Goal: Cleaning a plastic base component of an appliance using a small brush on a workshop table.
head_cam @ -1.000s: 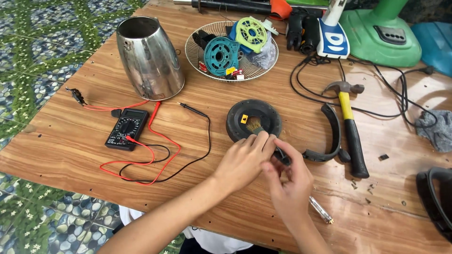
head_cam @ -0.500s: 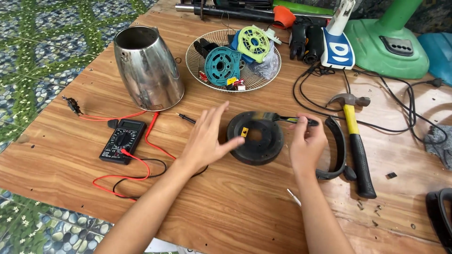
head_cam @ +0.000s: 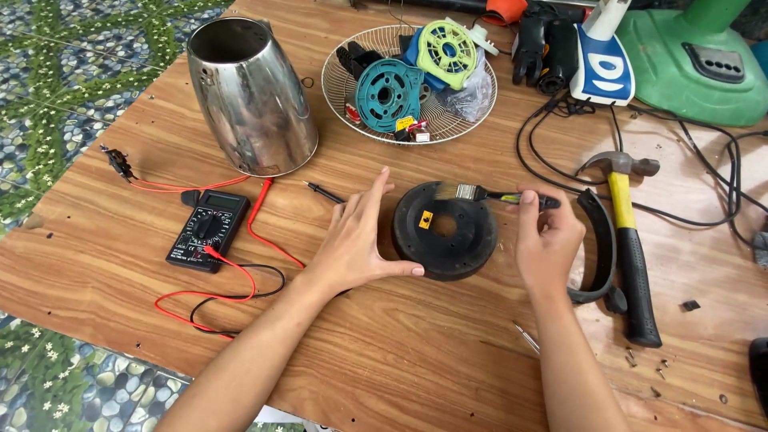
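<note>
A round black base disc [head_cam: 446, 230] lies flat in the middle of the wooden table [head_cam: 416, 352]. My left hand [head_cam: 358, 236] cups its left edge, fingers spread against the rim. My right hand [head_cam: 546, 236] holds a small paintbrush [head_cam: 490, 194] by its dark handle. The brush's pale bristles rest on the disc's top edge. A small yellow mark shows on the disc near its centre hole.
A steel kettle body [head_cam: 250, 94] stands at the back left. A multimeter [head_cam: 208, 230] with red and black leads lies left. A wire basket [head_cam: 410, 82] holds plastic parts. A hammer [head_cam: 630, 236], a curved black handle [head_cam: 598, 248], cables and loose screws lie right.
My hands came apart from in front of the disc. The left hand moved to the disc's left rim and the right hand brought the brush onto its top edge.
</note>
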